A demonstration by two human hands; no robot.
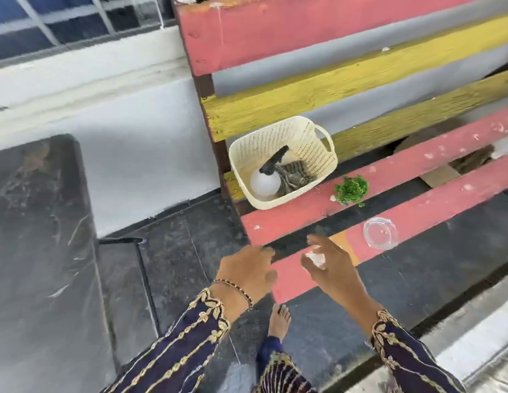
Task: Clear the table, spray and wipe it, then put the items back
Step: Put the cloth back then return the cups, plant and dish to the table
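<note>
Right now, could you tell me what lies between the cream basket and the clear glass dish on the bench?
In the head view, a small green plant sits on the pink slat between the basket and the dish, touching neither.

Table at the left, its things set out on the slatted bench at the right.

The table (40, 222) has a dark, glossy marble-patterned top with a rounded corner and thin black legs; nothing rests on the part in view. On the pink and yellow bench (389, 171), a cream perforated basket (318, 148) with a side handle holds a white round-bodied spray bottle (265, 181) with a black trigger head, tilted toward the far rim, and a crumpled striped grey cloth (293, 175) just beside it. Near the basket sits a small green plant (352, 190). Closer in, a clear round glass dish (381, 233) rests on a pink slat.
</note>
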